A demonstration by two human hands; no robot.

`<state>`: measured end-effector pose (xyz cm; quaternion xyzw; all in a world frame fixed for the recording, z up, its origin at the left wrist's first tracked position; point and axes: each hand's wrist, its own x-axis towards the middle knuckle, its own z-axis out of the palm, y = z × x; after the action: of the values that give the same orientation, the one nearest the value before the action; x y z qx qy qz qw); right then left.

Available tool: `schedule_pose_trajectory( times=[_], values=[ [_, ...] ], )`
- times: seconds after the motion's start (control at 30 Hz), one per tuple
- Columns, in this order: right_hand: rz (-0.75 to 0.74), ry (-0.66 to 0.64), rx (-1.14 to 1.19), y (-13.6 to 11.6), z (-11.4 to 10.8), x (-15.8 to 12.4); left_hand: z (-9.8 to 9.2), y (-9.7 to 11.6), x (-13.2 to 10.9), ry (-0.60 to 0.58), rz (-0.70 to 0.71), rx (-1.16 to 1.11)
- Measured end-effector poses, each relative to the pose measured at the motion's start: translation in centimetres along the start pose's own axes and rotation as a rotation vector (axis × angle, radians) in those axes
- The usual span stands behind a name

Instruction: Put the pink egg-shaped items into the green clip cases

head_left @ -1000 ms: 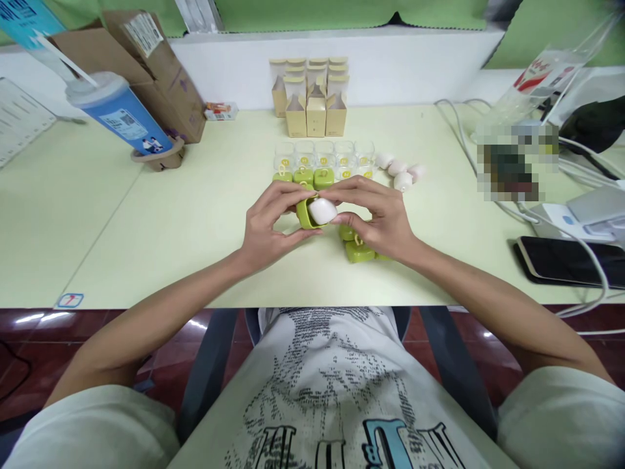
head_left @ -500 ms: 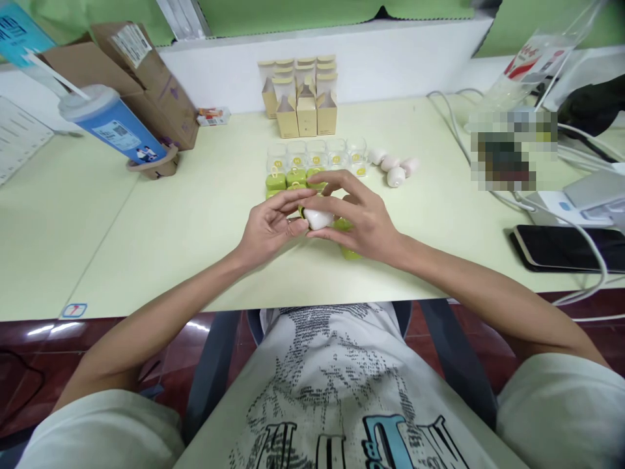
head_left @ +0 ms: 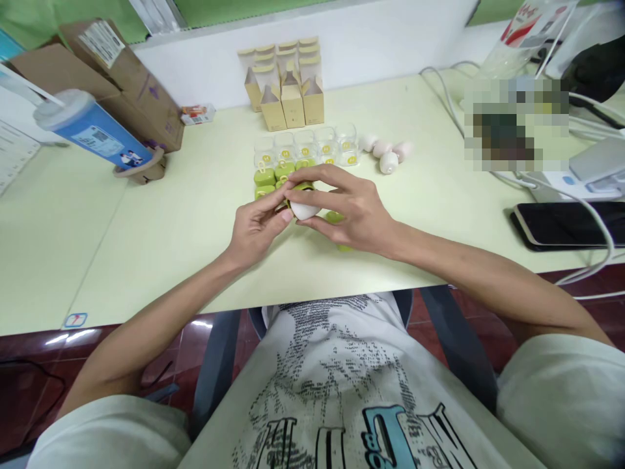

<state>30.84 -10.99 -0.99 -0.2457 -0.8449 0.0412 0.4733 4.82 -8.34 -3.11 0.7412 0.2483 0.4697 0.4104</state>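
Note:
Above the near middle of the table, both hands meet around a white rounded piece [head_left: 305, 210] with a smooth, glossy surface. A green cover [head_left: 306, 186] shows along its upper and left edge. My left hand [head_left: 251, 231] pinches the left side, its thumb below and fingers above. From the right, my right hand [head_left: 359, 205] grips the white piece between thumb and fingers. Just behind the hands sit several green cases [head_left: 264, 176] with small loops, partly hidden by the fingers. More green [head_left: 334, 217] shows under my right hand.
Behind the green cases are rows of clear plastic containers [head_left: 284, 144] with yellow round labels. Several pale rounded pieces [head_left: 388, 163] lie right of them. Open yellow cartons [head_left: 291, 107] stand by the wall. A blue cup [head_left: 105, 133] and cardboard box [head_left: 146, 107] are left; a phone [head_left: 566, 225] and cables right.
The view has shifted slightly. The white piece has turned between my hands, and more of the green cover shows along its top. Both hands keep hold.

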Motion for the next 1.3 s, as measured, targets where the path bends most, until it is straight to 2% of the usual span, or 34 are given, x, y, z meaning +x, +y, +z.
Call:
schedule_pose_trajectory(
  times=[0.23, 0.47, 0.57, 0.63, 0.73, 0.77, 0.83, 0.93, 1.0, 1.07, 1.17, 1.23, 1.3],
  values=[
    [-0.004, -0.059, -0.033, 0.4, -0.3, 0.0, 0.3, 1.2, 0.3, -0.078, -0.065, -0.22],
    [-0.067, -0.092, -0.146, 0.1, -0.6, -0.3, 0.0, 1.1, 1.0, -0.109, -0.03, -0.198],
    [-0.072, -0.033, -0.188, -0.1, -0.5, -0.1, -0.2, 0.8, 1.1, -0.17, -0.061, -0.24],
    [-0.187, 0.056, -0.173, -0.2, -0.5, 0.1, -0.3, 0.7, 1.2, -0.17, -0.105, -0.277],
    [-0.39, 0.126, -0.08, -0.1, -0.7, 0.1, -0.5, 0.7, 1.3, -0.088, -0.12, -0.297],
    [-0.382, 0.119, -0.054, 0.0, -0.9, 0.0, -0.6, 0.8, 1.3, -0.06, -0.11, -0.29],
    [-0.252, 0.099, -0.035, 0.3, -1.2, -0.2, -0.6, 0.8, 1.3, -0.039, -0.085, -0.268],
    [-0.064, 0.06, -0.023, 0.6, -1.7, -0.3, -0.4, 0.9, 1.0, -0.088, -0.052, -0.262],
    [-0.061, 0.021, 0.01, 0.4, -2.0, 0.0, -0.2, 0.7, 0.8, -0.117, -0.042, -0.281],
    [-0.135, 0.013, 0.099, -0.1, -2.4, 0.4, -0.1, 0.3, 0.8, -0.098, -0.045, -0.303],
    [-0.183, 0.095, 0.249, -0.9, -3.1, 1.0, -0.4, -0.2, 1.0, -0.008, -0.047, -0.285],
    [-0.078, 0.141, 0.258, -1.1, -3.4, 1.1, -0.6, -0.4, 1.2, 0.038, 0.0, -0.21],
    [0.124, 0.135, 0.273, -0.9, -3.3, 0.9, -0.7, -0.3, 1.2, 0.058, 0.083, -0.071]
  ],
)
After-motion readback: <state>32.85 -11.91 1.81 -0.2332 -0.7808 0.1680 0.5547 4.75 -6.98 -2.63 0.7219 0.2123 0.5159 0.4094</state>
